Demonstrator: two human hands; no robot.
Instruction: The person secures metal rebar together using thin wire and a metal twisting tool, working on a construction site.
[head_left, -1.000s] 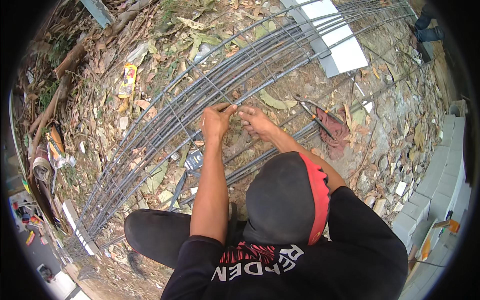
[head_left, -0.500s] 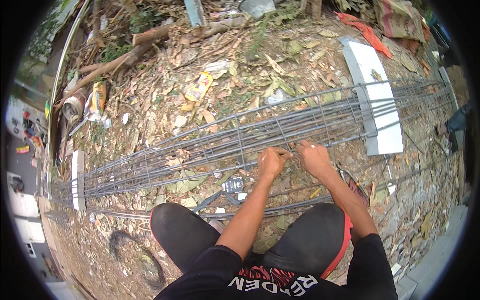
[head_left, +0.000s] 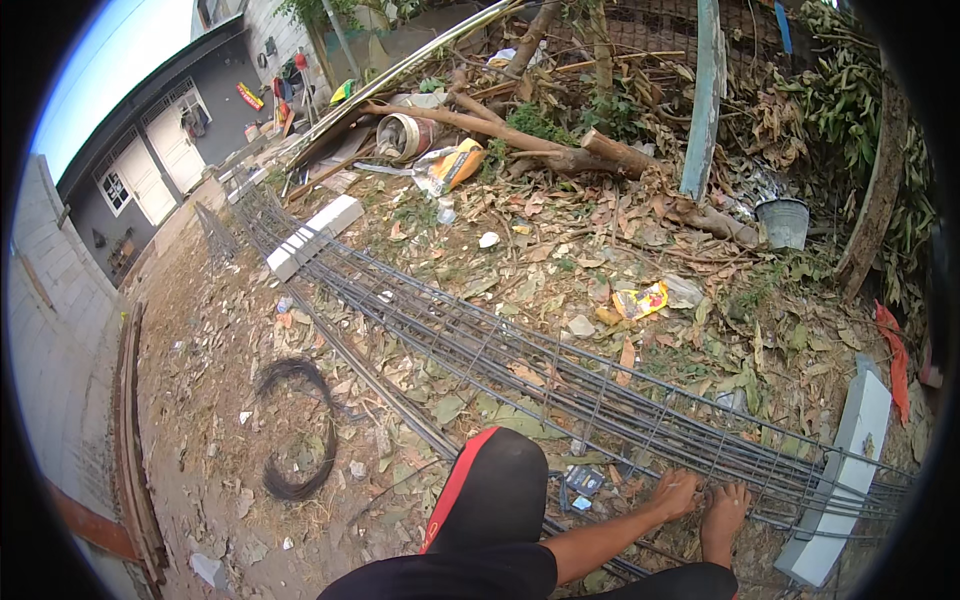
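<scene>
While the person crouches over the ground, the left hand (head_left: 676, 495) and the right hand (head_left: 726, 508) come nearly together at the near edge of a long cage of steel rods (head_left: 572, 385). Both sets of fingers are curled in narrow; from where I stand I cannot tell whether they pinch anything thin between them.

Taking the hands as the middle of the clock, the cage stretches from ten o'clock, far off, past them to three o'clock, its dark rods bunched lengthwise inside thin square hoops. At three, near the right hand, the rods cross a pale block (head_left: 822, 535); away at ten they cross another white block (head_left: 340, 217).

Toward nine lies a small dark packet (head_left: 584, 480), then the person's bent knee (head_left: 490, 490), in black with a red stripe, and well beyond that a loose coil of dark wire (head_left: 330, 440).

A yellow packet (head_left: 640, 300) lies among dry leaves between eleven and twelve. Farther out, a grey bucket (head_left: 783, 225) stands between twelve and one, and a red-orange cloth (head_left: 893, 365) sits at two. White doors (head_left: 145, 180) show in a grey house wall, distant, at ten.
</scene>
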